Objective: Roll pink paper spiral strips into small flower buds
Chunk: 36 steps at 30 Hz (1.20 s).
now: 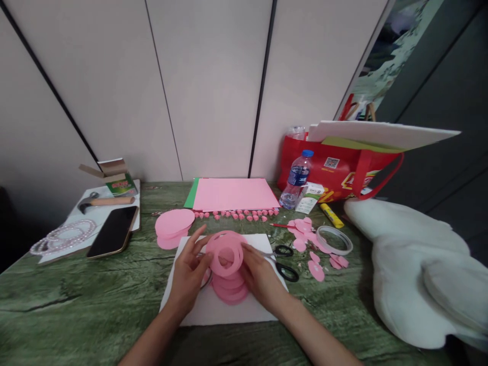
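Observation:
Between my two hands, above a white board (244,313), is a pink paper spiral (230,294) whose coils overlap and hang toward the board. My left hand (187,277) pinches its left side with thumb and fingers, the other fingers raised. On the opposite side, my right hand (263,277) has its fingertips closed on the paper edge. Scissors with black handles (287,273) lie beside my right hand, their blades partly hidden behind it. A thin dark curved thing shows beside my left hand; I cannot make out what it is.
Pink paper discs (175,221) are stacked left of the board. Small rolled pink pieces (247,216) line up before pink sheets (236,193). Pink scraps (301,229), a tape roll (334,240) and a glue stick (331,215) lie right; a phone (113,231) and hammer (110,201) left.

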Tool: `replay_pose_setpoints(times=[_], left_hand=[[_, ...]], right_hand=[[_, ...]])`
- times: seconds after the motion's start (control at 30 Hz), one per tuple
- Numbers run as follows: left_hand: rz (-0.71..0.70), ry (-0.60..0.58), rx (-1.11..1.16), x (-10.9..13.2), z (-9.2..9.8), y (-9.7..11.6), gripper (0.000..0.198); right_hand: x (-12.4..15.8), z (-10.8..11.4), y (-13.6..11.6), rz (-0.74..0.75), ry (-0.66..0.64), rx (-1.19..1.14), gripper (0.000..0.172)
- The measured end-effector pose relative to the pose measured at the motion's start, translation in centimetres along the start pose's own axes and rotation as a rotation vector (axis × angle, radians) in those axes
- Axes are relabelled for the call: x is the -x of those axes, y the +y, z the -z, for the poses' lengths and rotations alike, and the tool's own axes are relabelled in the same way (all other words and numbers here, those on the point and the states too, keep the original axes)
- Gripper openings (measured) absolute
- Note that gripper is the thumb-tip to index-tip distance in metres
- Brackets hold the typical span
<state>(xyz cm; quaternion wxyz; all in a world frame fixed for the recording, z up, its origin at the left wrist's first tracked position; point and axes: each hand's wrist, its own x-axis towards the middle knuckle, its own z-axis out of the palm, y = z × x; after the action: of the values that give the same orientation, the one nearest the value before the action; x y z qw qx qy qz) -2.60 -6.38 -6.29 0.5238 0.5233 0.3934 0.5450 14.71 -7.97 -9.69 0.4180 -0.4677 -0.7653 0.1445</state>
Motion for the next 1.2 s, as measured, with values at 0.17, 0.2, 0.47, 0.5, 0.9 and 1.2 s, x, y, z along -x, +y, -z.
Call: replay_pose_setpoints(times=[0.17, 0.2, 0.47, 0.5, 0.9, 1.2], left_hand=[[0.036, -0.075, 0.045, 0.2, 0.0, 0.1, 0.061], [0.048, -0.101, 0.049, 0.2, 0.0, 0.1, 0.061], [0.103, -0.255, -0.176, 0.7, -0.7, 0.9, 0.055], [0.119, -0.26, -0.193, 0.7, -0.8, 1.0, 0.056], [0.135, -0.125, -0.385, 0.5, -1.3, 0.8, 0.014], [0.138, -0.064, -0.372, 0.4, -1.1, 0.6, 0.016]], right_hand=[[-0.3, 0.3, -1.2, -0.167, 0.077, -0.312, 0.026], [-0.4, 0.5, -1.2, -0.255, 0.125, -0.418, 0.025], [-1.0, 1.0, -0.6, -0.607, 0.233, -0.928, 0.033], [-1.0, 1.0, -0.7, -0.593, 0.232, -0.911, 0.029], [-0.5, 0.1, -1.9, -0.567, 0.118, -0.798, 0.021], [-0.2, 0.0, -1.3, -0.67, -0.012, -1.106, 0.027]])
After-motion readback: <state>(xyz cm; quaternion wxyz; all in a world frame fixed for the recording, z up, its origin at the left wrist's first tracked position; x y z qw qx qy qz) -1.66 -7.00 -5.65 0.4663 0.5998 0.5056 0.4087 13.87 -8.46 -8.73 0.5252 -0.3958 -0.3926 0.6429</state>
